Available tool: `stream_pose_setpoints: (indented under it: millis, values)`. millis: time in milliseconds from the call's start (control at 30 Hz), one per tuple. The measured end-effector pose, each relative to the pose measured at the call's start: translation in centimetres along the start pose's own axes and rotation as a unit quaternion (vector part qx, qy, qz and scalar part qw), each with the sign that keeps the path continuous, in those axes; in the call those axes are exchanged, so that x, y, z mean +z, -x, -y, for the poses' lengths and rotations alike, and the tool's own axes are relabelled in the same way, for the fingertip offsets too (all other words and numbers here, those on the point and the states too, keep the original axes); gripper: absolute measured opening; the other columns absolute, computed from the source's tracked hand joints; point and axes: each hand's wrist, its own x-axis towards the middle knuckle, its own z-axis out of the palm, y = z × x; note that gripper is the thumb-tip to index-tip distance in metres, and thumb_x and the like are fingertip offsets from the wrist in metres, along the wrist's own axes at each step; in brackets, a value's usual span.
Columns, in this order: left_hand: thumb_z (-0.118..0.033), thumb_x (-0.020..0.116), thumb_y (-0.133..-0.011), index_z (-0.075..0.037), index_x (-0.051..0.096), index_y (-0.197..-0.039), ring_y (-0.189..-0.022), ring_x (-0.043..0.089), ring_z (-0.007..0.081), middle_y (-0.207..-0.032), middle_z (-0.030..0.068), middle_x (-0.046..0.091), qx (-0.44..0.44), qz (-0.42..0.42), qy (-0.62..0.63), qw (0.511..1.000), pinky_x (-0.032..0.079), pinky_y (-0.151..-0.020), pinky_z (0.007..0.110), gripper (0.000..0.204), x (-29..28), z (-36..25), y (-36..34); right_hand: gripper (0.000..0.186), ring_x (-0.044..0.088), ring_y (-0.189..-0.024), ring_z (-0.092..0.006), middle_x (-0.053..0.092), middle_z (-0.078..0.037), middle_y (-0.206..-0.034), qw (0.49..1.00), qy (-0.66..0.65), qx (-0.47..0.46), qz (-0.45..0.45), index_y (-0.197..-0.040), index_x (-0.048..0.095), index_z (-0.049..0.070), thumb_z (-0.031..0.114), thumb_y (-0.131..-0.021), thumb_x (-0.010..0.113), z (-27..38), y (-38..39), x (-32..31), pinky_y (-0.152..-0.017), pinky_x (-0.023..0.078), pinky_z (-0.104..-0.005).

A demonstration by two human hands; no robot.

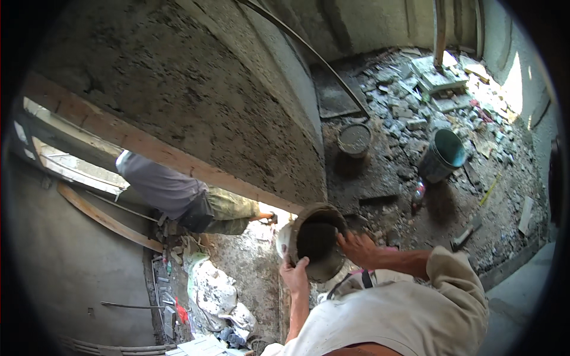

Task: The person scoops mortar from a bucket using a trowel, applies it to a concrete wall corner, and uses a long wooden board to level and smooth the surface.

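Note:
A mortar-stained bucket (295, 243) is tilted in front of my body, its mouth turned toward me. Dark, wet-looking mortar (316, 240) shows inside. My left hand (294, 274) grips the bucket's near left rim, thumb on one side and fingers on the other. On the right side of the mouth, my right hand (360, 249) has its fingers curled over the rim. The bucket's underside is hidden from view. Close beyond it stands the rough, mortar-covered wall (219, 101), with a wooden board (160, 145) along its edge.
Another person (172, 190) bends beyond the board at left. A mortar-filled bucket (354, 140), a teal-lined bucket (449, 148), a plastic bottle (418, 193) and a hammer-like tool (466, 233) stand or lie amid rubble (409, 113) at right. White sacks (214, 291) lie lower left.

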Motion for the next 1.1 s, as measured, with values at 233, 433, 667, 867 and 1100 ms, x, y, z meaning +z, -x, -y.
stream_pose_setpoints:
  millis: [233,433,667,867,1100]
  values:
    - [0.014,0.064,-0.070,0.000,0.049,-0.139,-0.098,0.061,0.0140,-0.118,0.0082,0.064,0.070,0.135,-0.092,0.984,0.049,-0.085,0.026,0.072,-0.5,-1.9,0.7,0.048,0.066,-0.098,-0.0366,0.066,-0.021,-0.107,0.915,-0.299,-0.057,0.263,-0.127,0.053,0.009,0.023,-0.082,0.060,-2.4,1.3,-1.4,-0.082,0.053,-0.0491]
    - [0.017,0.061,-0.067,0.002,0.063,-0.116,-0.085,0.067,0.0193,-0.098,0.0082,0.069,-0.139,0.061,0.104,0.983,0.056,-0.079,0.033,0.052,0.1,-4.1,0.9,0.051,0.064,-0.077,-0.0162,0.065,-0.006,-0.098,0.764,-0.512,0.089,0.383,-0.132,0.053,0.015,0.034,-0.087,0.064,-2.4,2.2,-1.7,-0.067,0.053,-0.0324]
    - [0.007,0.061,-0.066,-0.004,0.062,-0.093,-0.073,0.063,0.0230,-0.080,0.0073,0.062,-0.130,-0.064,0.214,0.966,0.055,-0.068,0.036,0.030,-1.7,-0.6,-3.4,0.047,0.055,-0.063,-0.0082,0.060,-0.003,-0.090,0.583,-0.758,0.189,0.225,-0.137,0.048,0.013,0.033,-0.095,0.057,-2.1,1.3,-2.3,-0.051,0.048,-0.0244]
    - [0.006,0.060,-0.074,0.006,0.066,-0.085,-0.081,0.070,0.0310,-0.089,0.0172,0.070,-0.223,-0.068,0.331,0.914,0.058,-0.081,0.042,0.013,-5.4,5.0,-6.1,0.046,0.056,-0.060,-0.0105,0.061,-0.008,-0.091,0.410,-0.883,0.213,0.084,-0.138,0.044,0.011,0.031,-0.097,0.052,-4.8,-2.3,-7.1,-0.048,0.047,-0.0229]
    - [0.007,0.060,-0.069,0.005,0.066,-0.092,-0.084,0.069,0.0291,-0.092,0.0143,0.070,-0.205,-0.164,0.282,0.923,0.058,-0.080,0.041,0.024,-4.8,6.0,-4.2,0.051,0.057,-0.065,-0.0111,0.059,-0.008,-0.096,0.459,-0.815,0.246,-0.255,-0.132,0.040,0.010,0.030,-0.092,0.064,-13.5,-12.4,-10.4,-0.054,0.049,-0.0241]
